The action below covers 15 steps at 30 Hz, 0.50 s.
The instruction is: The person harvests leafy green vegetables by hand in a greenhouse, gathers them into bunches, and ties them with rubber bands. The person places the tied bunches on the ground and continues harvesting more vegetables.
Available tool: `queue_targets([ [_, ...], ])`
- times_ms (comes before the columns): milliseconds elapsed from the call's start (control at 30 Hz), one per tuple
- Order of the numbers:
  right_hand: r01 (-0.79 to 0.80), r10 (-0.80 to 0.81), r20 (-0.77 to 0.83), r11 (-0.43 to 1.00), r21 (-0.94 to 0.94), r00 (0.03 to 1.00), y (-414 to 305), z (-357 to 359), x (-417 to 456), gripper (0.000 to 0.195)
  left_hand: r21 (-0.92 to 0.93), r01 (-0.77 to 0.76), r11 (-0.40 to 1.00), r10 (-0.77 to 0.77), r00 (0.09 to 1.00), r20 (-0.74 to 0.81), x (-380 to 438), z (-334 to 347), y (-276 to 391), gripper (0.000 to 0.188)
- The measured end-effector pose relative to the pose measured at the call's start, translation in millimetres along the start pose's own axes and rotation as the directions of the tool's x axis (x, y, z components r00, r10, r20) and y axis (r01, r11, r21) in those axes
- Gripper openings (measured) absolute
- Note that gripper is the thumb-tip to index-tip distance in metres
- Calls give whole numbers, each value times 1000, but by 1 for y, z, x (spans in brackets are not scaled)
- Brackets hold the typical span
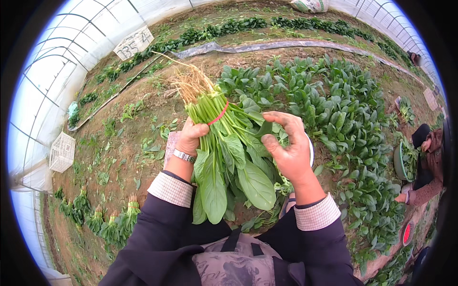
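Note:
A bunch of spinach (229,157) with pale brown roots at its upper end is held up in front of me. A red band (219,113) runs around its stems below the roots. My left hand (193,134) is closed around the stems from the left, with a metal-banded watch at the wrist. On the right, my right hand (286,139) pinches a leaf (265,129) at the side of the bunch between thumb and forefinger. Behind that hand, the white rim of a round container (311,150) shows in part.
Spinach plants (336,103) grow thickly at right. Tied bunches (120,223) stand on the soil at lower left, near a white plastic crate (62,152). At the right edge, another person's arm (425,191) is near a green basin (399,161).

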State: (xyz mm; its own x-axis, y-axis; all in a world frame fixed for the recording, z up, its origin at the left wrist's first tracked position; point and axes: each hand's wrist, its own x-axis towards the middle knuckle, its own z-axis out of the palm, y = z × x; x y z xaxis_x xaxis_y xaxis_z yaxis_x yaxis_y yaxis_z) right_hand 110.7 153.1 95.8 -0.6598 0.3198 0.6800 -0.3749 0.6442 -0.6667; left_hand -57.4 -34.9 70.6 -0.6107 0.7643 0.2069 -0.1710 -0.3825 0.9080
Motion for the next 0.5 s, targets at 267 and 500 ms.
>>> queue_targets([
  [267,146,-108,132,935,-323,985,3,8,1,10,88,42,995,-37,998,-53,-1,21,-10,71],
  [500,-128,250,58,667,-734,967,25,-35,7,9,64,-1,998,8,995,-100,-6,-13,-4,84],
])
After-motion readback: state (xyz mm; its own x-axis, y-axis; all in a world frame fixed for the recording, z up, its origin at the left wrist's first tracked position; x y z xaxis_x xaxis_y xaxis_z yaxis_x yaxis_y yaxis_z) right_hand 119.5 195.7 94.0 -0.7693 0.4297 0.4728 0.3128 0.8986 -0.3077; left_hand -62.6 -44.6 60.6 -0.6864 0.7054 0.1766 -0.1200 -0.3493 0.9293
